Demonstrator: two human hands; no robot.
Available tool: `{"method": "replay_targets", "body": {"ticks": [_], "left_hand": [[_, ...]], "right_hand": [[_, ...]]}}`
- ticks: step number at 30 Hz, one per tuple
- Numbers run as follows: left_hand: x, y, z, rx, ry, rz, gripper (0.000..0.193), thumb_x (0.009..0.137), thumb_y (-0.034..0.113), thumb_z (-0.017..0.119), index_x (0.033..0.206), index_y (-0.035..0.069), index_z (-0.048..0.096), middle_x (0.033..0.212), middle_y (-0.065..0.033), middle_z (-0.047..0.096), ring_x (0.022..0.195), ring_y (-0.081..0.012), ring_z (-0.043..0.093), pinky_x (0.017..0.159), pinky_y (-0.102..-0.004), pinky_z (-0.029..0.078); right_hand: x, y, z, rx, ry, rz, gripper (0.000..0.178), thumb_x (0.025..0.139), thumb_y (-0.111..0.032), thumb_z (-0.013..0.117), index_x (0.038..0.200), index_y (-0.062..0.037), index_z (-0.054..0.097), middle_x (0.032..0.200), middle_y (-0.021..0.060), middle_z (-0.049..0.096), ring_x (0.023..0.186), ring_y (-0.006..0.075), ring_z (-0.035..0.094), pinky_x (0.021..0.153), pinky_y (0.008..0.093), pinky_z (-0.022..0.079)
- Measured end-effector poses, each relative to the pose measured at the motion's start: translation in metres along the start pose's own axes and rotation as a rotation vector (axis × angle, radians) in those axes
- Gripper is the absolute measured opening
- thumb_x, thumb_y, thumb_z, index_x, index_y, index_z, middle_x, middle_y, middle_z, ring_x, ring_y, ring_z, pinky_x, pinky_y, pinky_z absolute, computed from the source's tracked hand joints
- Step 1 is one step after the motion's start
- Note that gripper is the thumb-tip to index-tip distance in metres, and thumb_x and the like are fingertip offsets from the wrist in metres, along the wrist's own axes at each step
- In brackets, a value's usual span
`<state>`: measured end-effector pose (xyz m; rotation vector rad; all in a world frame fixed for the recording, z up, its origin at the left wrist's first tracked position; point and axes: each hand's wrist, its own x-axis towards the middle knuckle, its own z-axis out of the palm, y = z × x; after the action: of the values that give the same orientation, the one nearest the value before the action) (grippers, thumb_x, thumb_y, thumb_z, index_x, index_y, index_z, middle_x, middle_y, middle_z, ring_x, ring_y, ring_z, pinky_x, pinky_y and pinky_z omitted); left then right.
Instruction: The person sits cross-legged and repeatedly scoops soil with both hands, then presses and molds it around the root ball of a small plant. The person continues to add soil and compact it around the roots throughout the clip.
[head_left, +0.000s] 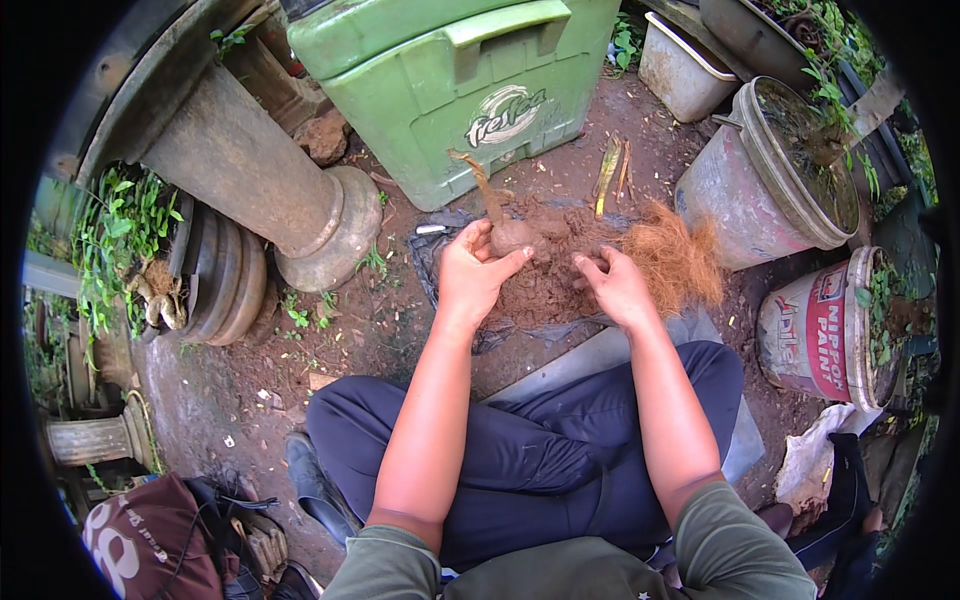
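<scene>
My left hand (472, 280) curls round a muddy ball of soil (514, 237), thumb on the near side. A brown plant stem (480, 186) sticks up from the ball, leaning left. On the right, my right hand (617, 288) has its fingers bent and its fingertips in the wet brown soil (545, 292), with a bit of it pinched. The soil lies heaped on a black plastic sheet (428, 262). Right of the heap, beyond my right hand, is a tuft of orange-brown coconut fibre (680, 255).
A green cooler box (440, 110) stands ahead. Two planted paint buckets (735, 190) and a white tub (680, 70) are at the right. A pedestal (260, 160) and plants (125, 225) fill the left. Cut stalks (607, 175) lie behind the soil; a maroon bag (155, 540) sits lower left.
</scene>
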<state>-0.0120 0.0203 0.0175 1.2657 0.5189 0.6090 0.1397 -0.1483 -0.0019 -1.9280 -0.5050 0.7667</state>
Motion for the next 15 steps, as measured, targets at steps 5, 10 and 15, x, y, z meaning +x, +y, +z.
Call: {"method": "replay_targets", "body": {"ticks": [5,10,15], "left_hand": [[0.002,0.002,-0.004,-0.014,0.145,0.011,0.051,0.083,-0.004,0.085,0.126,-0.012,0.060,0.116,-0.0131,0.072,0.105,-0.0172,0.071,0.092,-0.0289,0.056],[0.005,0.000,-0.006,-0.036,0.243,0.016,0.046,0.083,-0.005,0.084,0.123,-0.011,0.062,0.113,-0.0123,0.073,0.102,-0.0164,0.071,0.092,-0.0295,0.056],[0.004,-0.003,-0.006,-0.020,0.305,-0.011,0.045,0.083,-0.005,0.083,0.123,-0.011,0.062,0.111,-0.0112,0.073,0.100,-0.0157,0.070,0.091,-0.0293,0.056]], "right_hand": [[0.002,0.015,-0.005,-0.357,0.096,-0.101,0.030,0.089,-0.017,0.078,0.113,0.0015,0.074,0.098,0.0165,0.078,0.089,0.0307,0.075,0.081,0.0405,0.056],[0.006,0.028,0.014,-0.525,0.215,-0.252,0.041,0.085,-0.009,0.077,0.124,0.0024,0.071,0.121,0.0235,0.072,0.113,0.0397,0.068,0.101,0.0434,0.053],[0.010,0.033,0.022,-0.633,0.177,-0.244,0.049,0.084,-0.007,0.077,0.130,0.0044,0.066,0.130,0.0252,0.068,0.125,0.0407,0.061,0.110,0.0460,0.047]]}}
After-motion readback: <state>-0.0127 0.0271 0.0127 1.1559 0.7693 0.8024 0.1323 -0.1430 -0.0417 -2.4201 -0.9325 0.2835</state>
